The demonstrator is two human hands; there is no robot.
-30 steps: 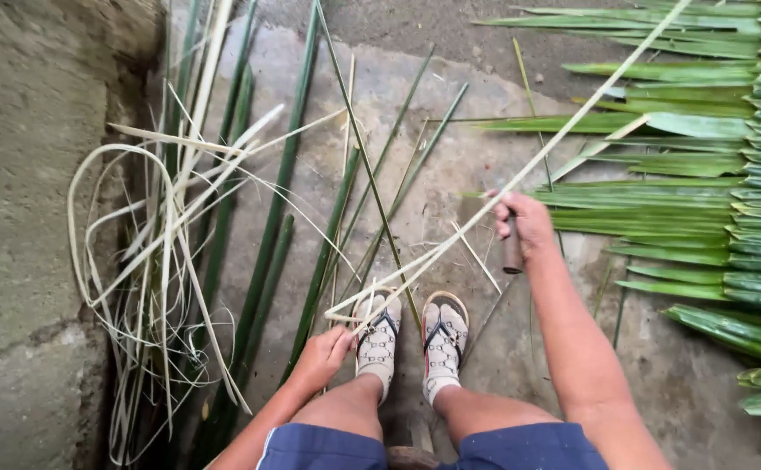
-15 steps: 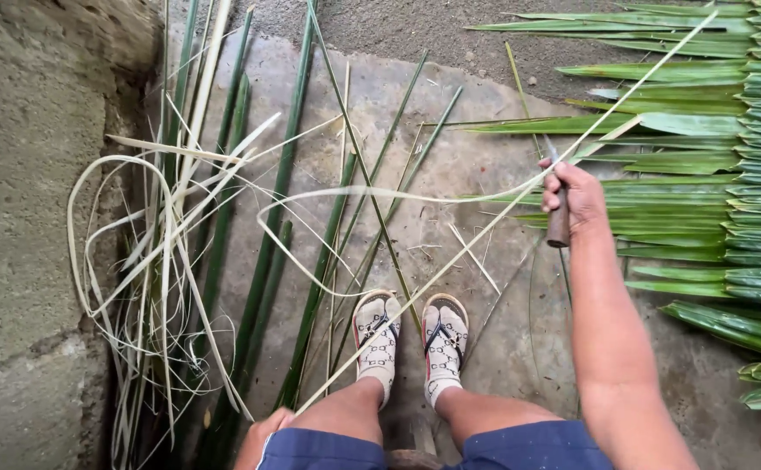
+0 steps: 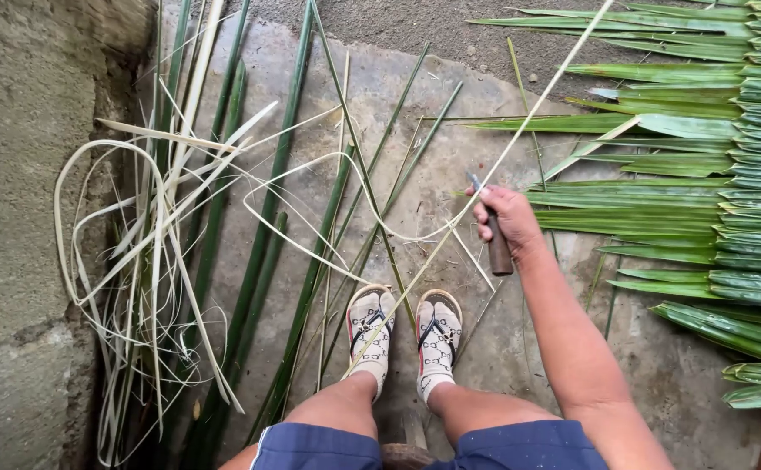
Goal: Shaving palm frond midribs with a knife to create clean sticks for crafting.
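We see the right hand with fingers clenched around a brown-handled knife, its blade tip poking above the fingers against a long pale leaf rib. The rib slants from beyond the fingers down past 2 sandalled feet. The left hand is out of view.

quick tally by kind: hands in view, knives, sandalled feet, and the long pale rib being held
hands: 1, the right, gripping the knife
knives: 1, brown handle
sandalled feet: 2, in patterned socks
long pale leaf rib: 1, against the blade
total: 5
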